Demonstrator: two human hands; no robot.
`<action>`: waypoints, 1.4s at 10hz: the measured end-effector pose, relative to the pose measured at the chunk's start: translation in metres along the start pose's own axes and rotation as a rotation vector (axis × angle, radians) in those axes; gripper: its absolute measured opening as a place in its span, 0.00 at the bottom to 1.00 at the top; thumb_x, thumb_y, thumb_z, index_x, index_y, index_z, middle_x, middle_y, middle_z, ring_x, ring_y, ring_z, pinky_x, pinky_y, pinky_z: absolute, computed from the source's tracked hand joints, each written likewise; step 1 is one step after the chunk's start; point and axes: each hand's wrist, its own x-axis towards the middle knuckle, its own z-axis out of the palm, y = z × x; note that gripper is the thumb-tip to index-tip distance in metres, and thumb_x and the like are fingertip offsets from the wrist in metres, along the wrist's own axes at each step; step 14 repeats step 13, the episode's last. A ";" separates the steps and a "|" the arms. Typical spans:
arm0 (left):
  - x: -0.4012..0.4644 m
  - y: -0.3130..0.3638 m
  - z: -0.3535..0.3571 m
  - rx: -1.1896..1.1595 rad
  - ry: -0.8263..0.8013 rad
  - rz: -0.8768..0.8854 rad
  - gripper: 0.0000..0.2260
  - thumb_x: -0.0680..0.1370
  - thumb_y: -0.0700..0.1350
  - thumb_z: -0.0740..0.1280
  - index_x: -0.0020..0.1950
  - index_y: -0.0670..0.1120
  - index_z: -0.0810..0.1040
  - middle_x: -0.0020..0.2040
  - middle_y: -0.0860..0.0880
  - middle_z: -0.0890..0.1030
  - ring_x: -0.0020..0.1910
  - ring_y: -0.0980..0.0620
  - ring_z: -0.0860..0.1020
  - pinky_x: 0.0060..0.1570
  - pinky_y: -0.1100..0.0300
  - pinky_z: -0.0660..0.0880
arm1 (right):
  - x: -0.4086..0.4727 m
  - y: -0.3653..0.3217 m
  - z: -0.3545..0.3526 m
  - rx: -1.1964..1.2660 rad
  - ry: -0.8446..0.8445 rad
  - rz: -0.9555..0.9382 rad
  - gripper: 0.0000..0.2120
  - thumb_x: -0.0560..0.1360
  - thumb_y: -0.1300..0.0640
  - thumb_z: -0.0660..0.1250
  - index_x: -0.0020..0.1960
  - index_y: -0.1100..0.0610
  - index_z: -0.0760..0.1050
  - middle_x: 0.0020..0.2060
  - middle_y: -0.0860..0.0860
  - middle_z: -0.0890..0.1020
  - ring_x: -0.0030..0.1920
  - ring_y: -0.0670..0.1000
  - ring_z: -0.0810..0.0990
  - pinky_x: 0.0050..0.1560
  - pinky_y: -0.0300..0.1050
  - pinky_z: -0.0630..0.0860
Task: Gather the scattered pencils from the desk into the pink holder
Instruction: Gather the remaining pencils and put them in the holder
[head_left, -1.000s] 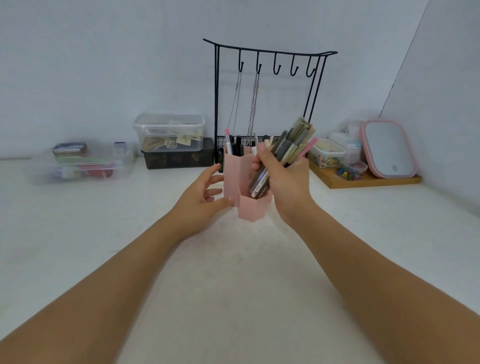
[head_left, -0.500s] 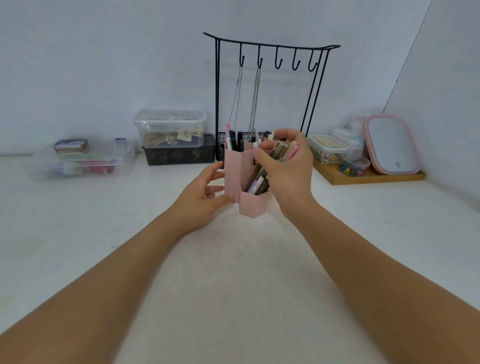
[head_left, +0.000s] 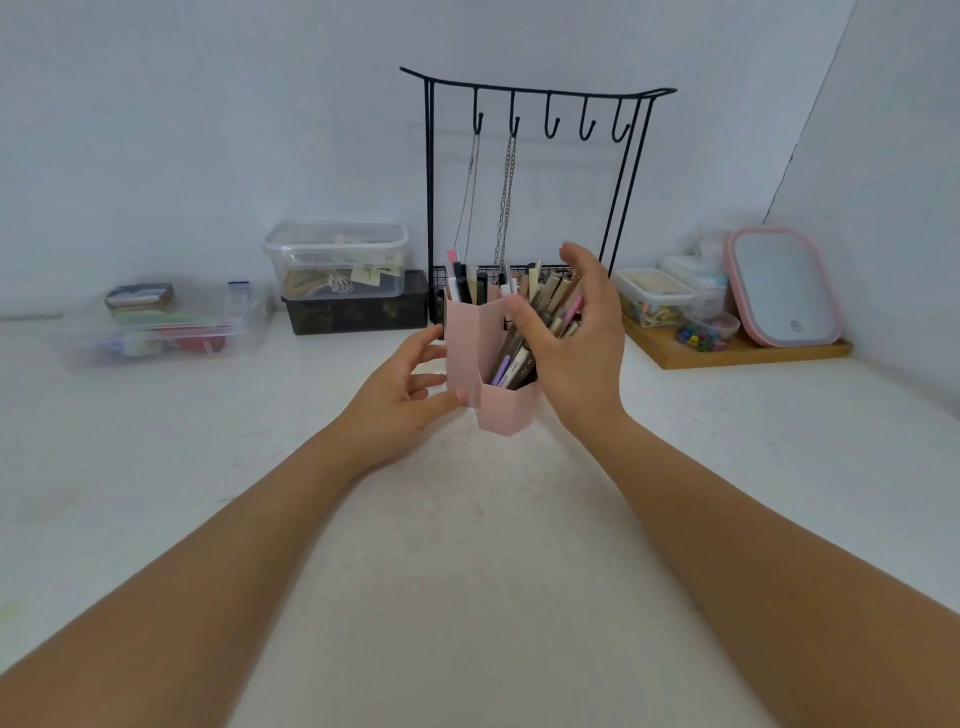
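Pink holder (head_left: 470, 353) stands upright on the white table (head_left: 467, 545), toward the back edge, roughly mid-width, just in front of the black hook rack (head_left: 535, 104). It has several hexagonal compartments. Front low compartment: bundle of pencils (head_left: 540, 322) leaning to the right, tips up. Rear tall compartment: a few more pens and pencils standing upright.

Left hand (head_left: 402, 392): fingertips touching the holder's left wall, thumb at the low front edge. Grip loose, fingers spread, not clenched around it.

Right hand (head_left: 576, 353): grip released, fingers splayed, palm cupped against the right side of the leaning bundle. Thumb lies across the front of the pencils; cannot tell if it presses on them.

Table surface near the front edge shows only both forearms.

Back edge, left: clear lidded box (head_left: 337, 260) stacked on a dark box, clear tray further left. Back right corner: wooden tray (head_left: 737, 353) with small containers and a pink-rimmed mirror (head_left: 779, 286) leaning on the wall.
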 end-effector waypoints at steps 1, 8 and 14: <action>-0.001 0.001 0.000 0.006 0.000 -0.005 0.40 0.71 0.56 0.74 0.80 0.59 0.60 0.74 0.53 0.73 0.66 0.49 0.78 0.69 0.43 0.73 | -0.005 0.000 0.000 0.125 -0.018 0.062 0.42 0.70 0.41 0.76 0.77 0.43 0.58 0.69 0.40 0.72 0.67 0.42 0.74 0.68 0.49 0.74; -0.001 -0.011 -0.001 0.063 0.001 -0.001 0.25 0.80 0.41 0.70 0.76 0.56 0.69 0.69 0.54 0.77 0.67 0.53 0.77 0.69 0.52 0.72 | -0.001 0.044 -0.007 0.152 -0.324 0.342 0.43 0.62 0.59 0.84 0.68 0.51 0.63 0.54 0.40 0.78 0.48 0.30 0.79 0.46 0.29 0.79; 0.003 -0.014 0.002 0.022 0.142 -0.011 0.15 0.80 0.43 0.71 0.66 0.54 0.78 0.60 0.51 0.82 0.56 0.56 0.82 0.53 0.65 0.74 | 0.006 0.055 0.002 -0.150 -0.151 0.407 0.33 0.67 0.50 0.79 0.68 0.56 0.71 0.57 0.48 0.77 0.53 0.48 0.76 0.43 0.33 0.70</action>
